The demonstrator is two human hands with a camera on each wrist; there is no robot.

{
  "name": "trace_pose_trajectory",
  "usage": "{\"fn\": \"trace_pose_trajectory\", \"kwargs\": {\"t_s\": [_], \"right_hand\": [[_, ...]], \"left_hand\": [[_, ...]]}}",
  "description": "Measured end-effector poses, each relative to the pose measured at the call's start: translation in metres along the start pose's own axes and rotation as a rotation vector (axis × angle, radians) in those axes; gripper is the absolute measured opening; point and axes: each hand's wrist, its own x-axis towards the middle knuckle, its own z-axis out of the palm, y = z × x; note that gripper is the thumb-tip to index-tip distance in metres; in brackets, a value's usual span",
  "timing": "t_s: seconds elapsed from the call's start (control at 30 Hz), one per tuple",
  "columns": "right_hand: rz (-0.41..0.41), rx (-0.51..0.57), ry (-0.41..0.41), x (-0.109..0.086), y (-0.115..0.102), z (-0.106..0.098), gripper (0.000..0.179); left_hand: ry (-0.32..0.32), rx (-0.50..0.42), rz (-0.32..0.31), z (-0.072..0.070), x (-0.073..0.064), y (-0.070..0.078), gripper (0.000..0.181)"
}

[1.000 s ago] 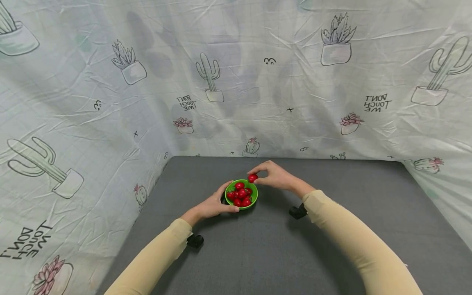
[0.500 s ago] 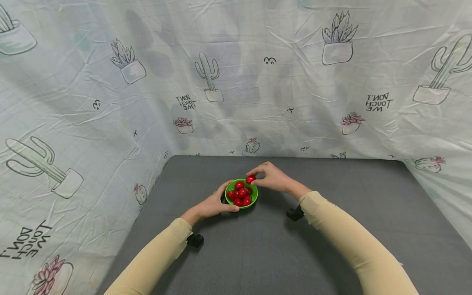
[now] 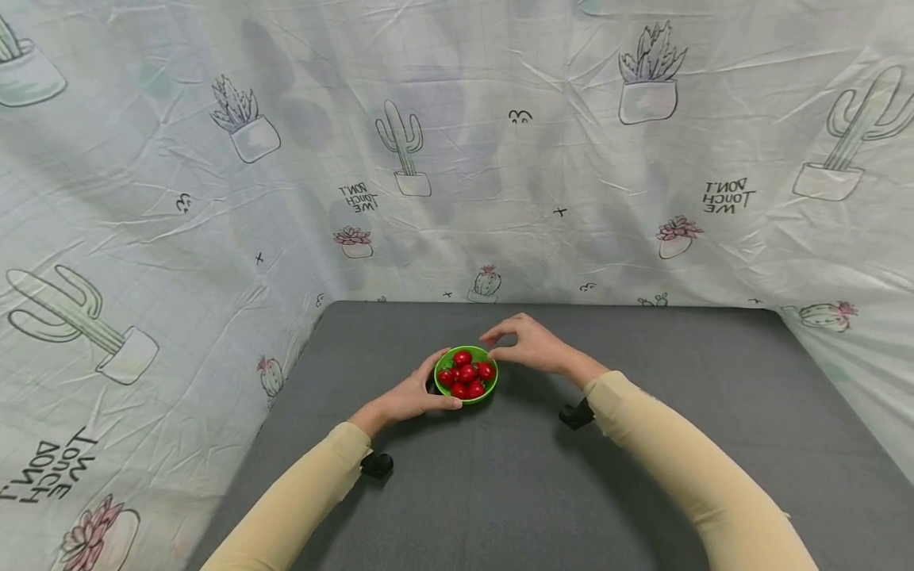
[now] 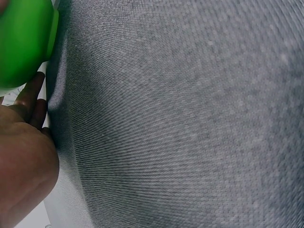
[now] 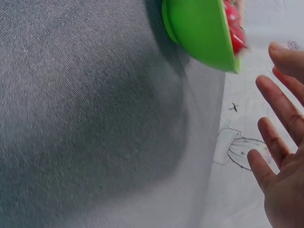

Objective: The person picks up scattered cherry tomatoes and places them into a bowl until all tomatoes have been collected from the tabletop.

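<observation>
A small green bowl [image 3: 466, 403] stands on the grey table, filled with several glossy red tomatoes [image 3: 467, 373] that show bits of green stem. My left hand [image 3: 410, 398] holds the bowl from the left, thumb at the near side and fingers round the far side. In the left wrist view, fingers reach along the green bowl [image 4: 23, 42] close to the cloth. Just off the bowl's far right rim, my right hand [image 3: 534, 346] hovers with fingers spread and nothing between them. The right wrist view shows that hand [image 5: 289, 185] apart from the bowl [image 5: 199, 33].
A dark grey cloth covers the table [image 3: 514, 492]. Behind it and along the left side hangs a pale curtain [image 3: 457, 143] printed with potted cacti. Black wrist cameras [image 3: 575, 414] sit below both cuffs.
My right hand has carried a tomato over the bowl's right side and let it go among the others, then drawn back slightly with fingers apart. The left hand keeps its place.
</observation>
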Motion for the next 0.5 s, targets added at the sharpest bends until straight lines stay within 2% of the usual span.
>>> {"fn": "trace_pose_trajectory", "kwargs": {"t_s": [0.3, 0.5], "right_hand": [[0.043, 0.021, 0.049, -0.022, 0.005, -0.020, 0.028], [0.057, 0.030, 0.082, -0.048, 0.013, -0.036, 0.030]], "left_hand": [[-0.007, 0.027, 0.003, -0.001, 0.000, -0.001, 0.111], [-0.016, 0.033, -0.010, -0.006, -0.006, -0.004, 0.117]]}}
